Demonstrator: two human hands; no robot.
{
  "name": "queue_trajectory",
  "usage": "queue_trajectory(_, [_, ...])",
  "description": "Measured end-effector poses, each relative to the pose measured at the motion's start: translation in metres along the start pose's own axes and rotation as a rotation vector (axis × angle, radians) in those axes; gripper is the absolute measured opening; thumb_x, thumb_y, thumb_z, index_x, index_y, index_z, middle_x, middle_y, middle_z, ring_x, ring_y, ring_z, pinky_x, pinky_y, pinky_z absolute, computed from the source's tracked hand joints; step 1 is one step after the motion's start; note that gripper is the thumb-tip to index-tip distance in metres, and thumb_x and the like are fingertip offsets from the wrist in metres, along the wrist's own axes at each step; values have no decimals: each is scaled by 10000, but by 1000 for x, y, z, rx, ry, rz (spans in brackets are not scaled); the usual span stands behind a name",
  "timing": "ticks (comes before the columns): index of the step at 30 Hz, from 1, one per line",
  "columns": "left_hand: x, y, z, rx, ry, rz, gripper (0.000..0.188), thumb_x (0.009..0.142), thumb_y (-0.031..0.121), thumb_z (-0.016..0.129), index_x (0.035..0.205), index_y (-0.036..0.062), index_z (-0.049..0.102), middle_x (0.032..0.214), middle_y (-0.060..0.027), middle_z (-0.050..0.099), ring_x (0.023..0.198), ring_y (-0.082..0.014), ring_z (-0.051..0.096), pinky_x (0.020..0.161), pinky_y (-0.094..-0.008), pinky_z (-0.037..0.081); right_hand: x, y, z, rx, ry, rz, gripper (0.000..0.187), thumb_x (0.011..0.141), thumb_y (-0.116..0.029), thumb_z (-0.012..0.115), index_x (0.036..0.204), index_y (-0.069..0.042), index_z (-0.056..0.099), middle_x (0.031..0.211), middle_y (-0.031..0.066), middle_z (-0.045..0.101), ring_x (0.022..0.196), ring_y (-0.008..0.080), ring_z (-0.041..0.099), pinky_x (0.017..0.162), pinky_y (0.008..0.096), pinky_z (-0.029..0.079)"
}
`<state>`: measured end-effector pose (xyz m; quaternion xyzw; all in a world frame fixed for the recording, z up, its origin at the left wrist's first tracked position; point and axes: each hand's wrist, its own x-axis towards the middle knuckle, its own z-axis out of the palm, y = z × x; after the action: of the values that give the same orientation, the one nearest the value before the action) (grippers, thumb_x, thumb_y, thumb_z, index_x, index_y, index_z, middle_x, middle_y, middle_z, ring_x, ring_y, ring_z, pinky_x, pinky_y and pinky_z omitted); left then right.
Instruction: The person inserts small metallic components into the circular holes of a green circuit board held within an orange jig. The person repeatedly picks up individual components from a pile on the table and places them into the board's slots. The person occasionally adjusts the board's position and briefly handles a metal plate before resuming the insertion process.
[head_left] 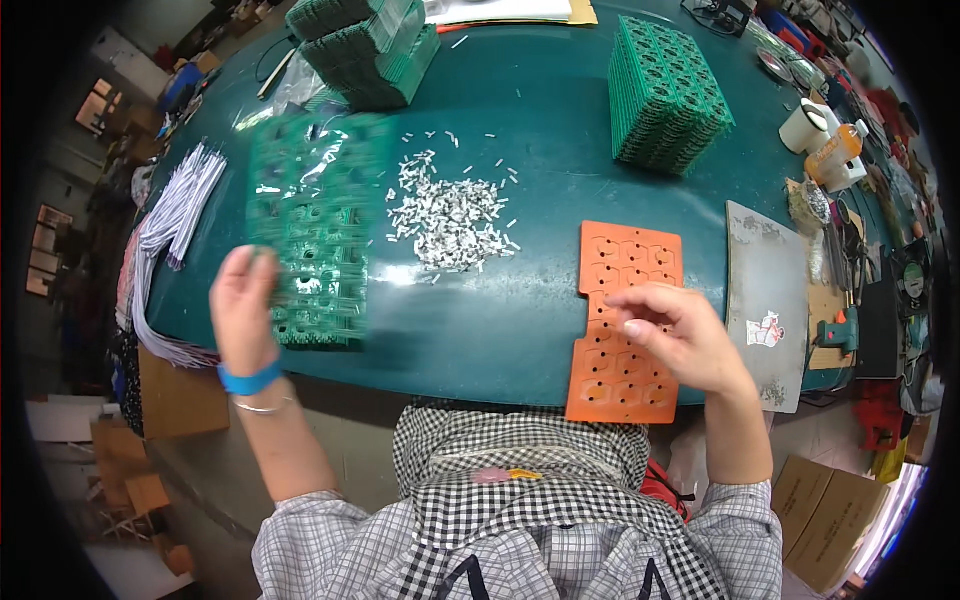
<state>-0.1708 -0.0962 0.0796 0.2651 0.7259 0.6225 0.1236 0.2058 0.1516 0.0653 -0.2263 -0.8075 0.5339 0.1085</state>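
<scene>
The orange plate [625,385] is the landmark for all positions. It is a flat, matte, near-rectangular part with a stepped notch in its left edge. Its face carries rounded outlines arranged in three columns, with small dark holes. The plate lies on the green table [470,345]; its near end projects past the table's near edge.

Right hand [675,330]: above the middle and right part of the orange plate, partly covering it. The fingers are loosely bent, with the tips of thumb and forefinger apart. Contact with the plate cannot be determined.

Left hand [245,290]: well to the left of the orange plate, at the left edge of the green panels [325,270]. The fingers are curled and blurred; whether they grip a panel cannot be determined.

The green panels lie left of the orange plate. They are glossy, with repeated cutouts in rows and columns and bright reflections; the far portion is blurred.

A loose heap of small white pieces [450,225] lies left of and beyond the orange plate. The upright green stack [670,100] stands beyond the plate; its sides show many thin layers. The grey board [765,290] lies just to the plate's right.
</scene>
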Motion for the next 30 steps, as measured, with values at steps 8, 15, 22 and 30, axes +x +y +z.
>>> queue_trajectory(8, [-78, -32, 150, 332, -859, 255, 442, 846, 177, 796, 1214, 25, 603, 1022, -92, 632, 897, -178, 603, 766, -310, 519, -1, 30, 19, 489, 360, 128, 748, 919, 13, 632, 1553, 12, 236, 1174, 141, 696, 818, 102, 691, 480, 177, 494])
queue_trajectory(15, [17, -85, 165, 751, -404, 750, 536, 729, 212, 842, 1209, 77, 647, 1215, -142, 590, 1112, -370, 541, 944, -468, 469, -24, 77, -15, -157, 499, 368, 776, 839, -62, 745, 1517, -1, 370, 609, 25, 570, 552, 110, 513, 541, 288, 431])
queue_trajectory(22, [38, -79, 183, 583, -408, 526, 225, 738, 114, 814, 906, 59, 675, 937, -107, 648, 934, -325, 612, 814, -413, 504, -15, 62, -29, -246, 363, 387, 717, 850, -92, 751, 1495, -53, 438, 617, 57, 542, 574, 161, 520, 606, 336, 465])
queue_trajectory(30, [55, -76, 165, -457, -559, -297, 147, 976, 39, 607, 1121, 34, 585, 1017, -110, 691, 783, -99, 614, 656, -207, 491, -10, 49, -18, -257, 296, 450, 701, 842, -127, 764, 1472, -48, 465, 651, 85, 593, 604, 204, 589, 636, 350, 494])
